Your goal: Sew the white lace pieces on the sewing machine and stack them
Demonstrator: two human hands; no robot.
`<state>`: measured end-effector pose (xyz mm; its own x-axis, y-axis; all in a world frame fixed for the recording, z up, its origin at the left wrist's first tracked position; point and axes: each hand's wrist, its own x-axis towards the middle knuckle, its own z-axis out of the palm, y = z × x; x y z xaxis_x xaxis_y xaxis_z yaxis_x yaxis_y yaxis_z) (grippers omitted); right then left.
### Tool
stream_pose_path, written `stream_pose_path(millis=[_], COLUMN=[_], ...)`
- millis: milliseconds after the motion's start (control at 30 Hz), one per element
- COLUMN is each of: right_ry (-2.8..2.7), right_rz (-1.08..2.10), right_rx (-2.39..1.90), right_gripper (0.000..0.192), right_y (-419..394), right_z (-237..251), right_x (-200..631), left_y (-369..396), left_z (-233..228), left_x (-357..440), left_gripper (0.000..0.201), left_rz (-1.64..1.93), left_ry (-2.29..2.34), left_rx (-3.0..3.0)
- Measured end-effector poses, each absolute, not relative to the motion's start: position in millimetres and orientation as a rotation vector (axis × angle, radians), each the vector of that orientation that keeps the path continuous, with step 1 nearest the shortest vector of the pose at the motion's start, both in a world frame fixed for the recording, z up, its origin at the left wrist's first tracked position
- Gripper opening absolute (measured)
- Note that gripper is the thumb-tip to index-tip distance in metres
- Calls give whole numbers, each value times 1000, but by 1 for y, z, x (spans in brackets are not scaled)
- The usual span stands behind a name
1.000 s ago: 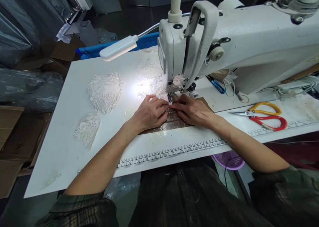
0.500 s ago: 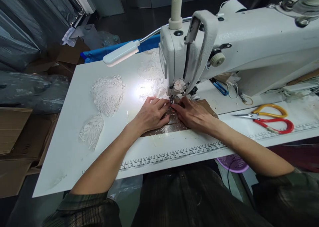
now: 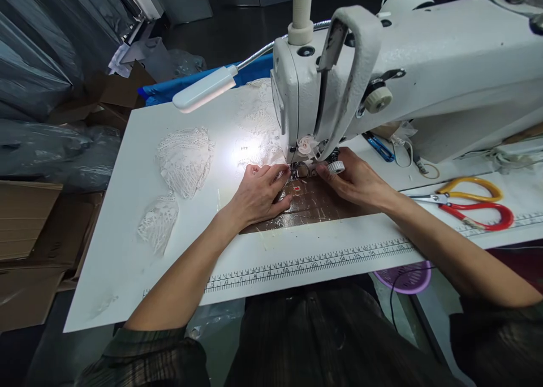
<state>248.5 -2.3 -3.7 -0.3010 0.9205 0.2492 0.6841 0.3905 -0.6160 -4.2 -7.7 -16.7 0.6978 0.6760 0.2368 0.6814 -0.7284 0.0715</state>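
My left hand (image 3: 263, 194) lies low over the machine bed, thumb apart from its outstretched fingers. Its fingertips are beside the presser foot (image 3: 293, 171), at the edge of white lace fabric (image 3: 269, 143). To the right of the foot, my right hand (image 3: 358, 177) is curled in by a small white ridged knob (image 3: 336, 167). The thumb shows, but the other fingertips are partly hidden, and I cannot make out what they grip. Between both hands is a brown, shiny covering (image 3: 314, 203) with loose thread bits and a small red mark. The white sewing machine (image 3: 292, 93) stands above.
Two lace pieces (image 3: 186, 160) lie on the left of the white table (image 3: 110, 251). Red-and-yellow-handled scissors (image 3: 470, 200) are at right, and a blue cutter (image 3: 377, 146) lies behind my right hand. A lamp (image 3: 206, 90) lights the lace. A ruler strip (image 3: 297, 265) runs along the front.
My right hand has moved right from the presser foot to beside the white knob, uncovering the brown covering and its red mark. My left hand stays nearly in place. The view has shifted slightly.
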Motion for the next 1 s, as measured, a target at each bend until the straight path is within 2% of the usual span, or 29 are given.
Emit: stream_pose_path(millis=[167,300,500,633,800,1000], right_ry=[-2196,-2334,-2459,-2421,-2300,-2425], right_rz=[438,375,245,287,345,246], right_rx=[-1255,-1114,-1014,-941,-942,-1006], right_gripper=[29,34,36,27,22,27], right_y=[-16,-23,-33,-41,-22,40], right_z=[-2,-12,-27,-29,-30,-32], right_x=[260,252,245,264,275,250], left_y=[-7,-4,9,12,5,9], left_z=[-17,-19,-24,-20,-14,-22], left_x=[-4,-6,-21,-26,-18,-25], left_gripper=[47,42,24,15,9,16], left_rz=[-451,-625,-1417,-1641,-1560,-1175], left_ry=[-1201,-1233,-1558,-1711,-1524,-1508], left_rx=[-2918,-2962,-2465,-2202,-2565,-2805])
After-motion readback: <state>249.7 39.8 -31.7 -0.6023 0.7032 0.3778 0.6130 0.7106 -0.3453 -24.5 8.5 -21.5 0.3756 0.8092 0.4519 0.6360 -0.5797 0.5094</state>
